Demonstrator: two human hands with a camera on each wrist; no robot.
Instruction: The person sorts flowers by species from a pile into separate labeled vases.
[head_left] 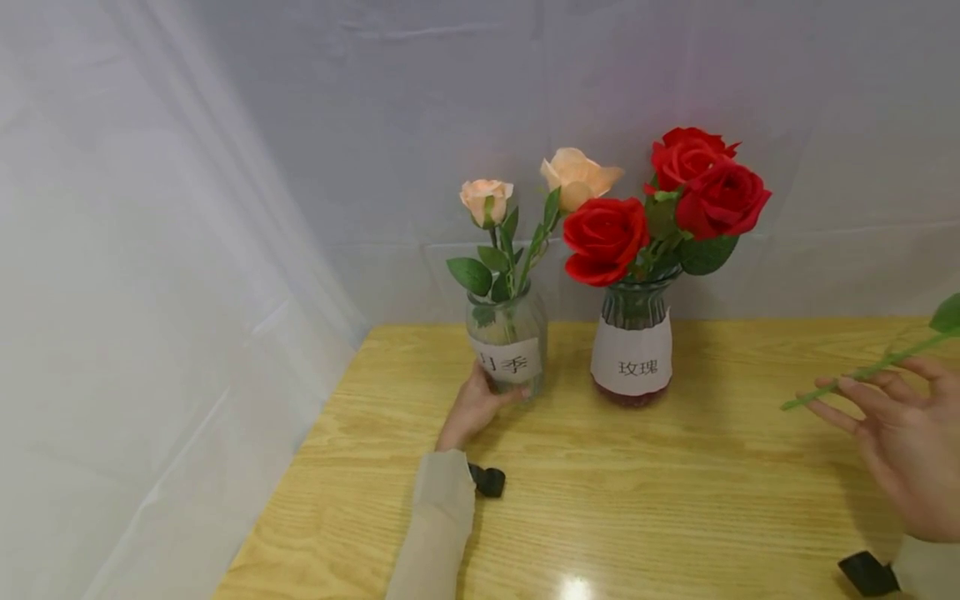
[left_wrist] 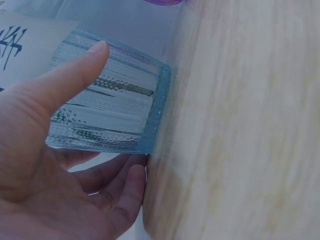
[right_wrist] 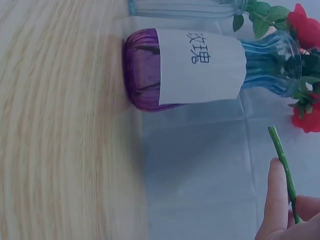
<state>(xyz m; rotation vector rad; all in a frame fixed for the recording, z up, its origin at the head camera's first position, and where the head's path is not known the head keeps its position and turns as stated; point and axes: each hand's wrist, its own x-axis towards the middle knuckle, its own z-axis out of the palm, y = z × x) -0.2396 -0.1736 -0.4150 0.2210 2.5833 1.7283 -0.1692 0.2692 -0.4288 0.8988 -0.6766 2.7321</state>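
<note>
My left hand (head_left: 472,408) grips the lower part of a clear glass vase (head_left: 536,325) that stands on the table and bears a paper label. In the left wrist view, the thumb lies across the ribbed glass (left_wrist: 125,117) and the other fingers are behind it. Two peach roses (head_left: 486,202) rise from this vase. Off to the right, my right hand (head_left: 911,433) holds a green flower stem (head_left: 892,360) above the table, its cut end pointing left. A leaf shows at the frame's edge; the bloom is outside the view.
Right of the glass vase stands a second, labelled vase (head_left: 632,358) with a purple-tinted base and several red roses (head_left: 606,240). A pale sheet (head_left: 420,108) hangs behind the wooden table (head_left: 637,500) and down its left side.
</note>
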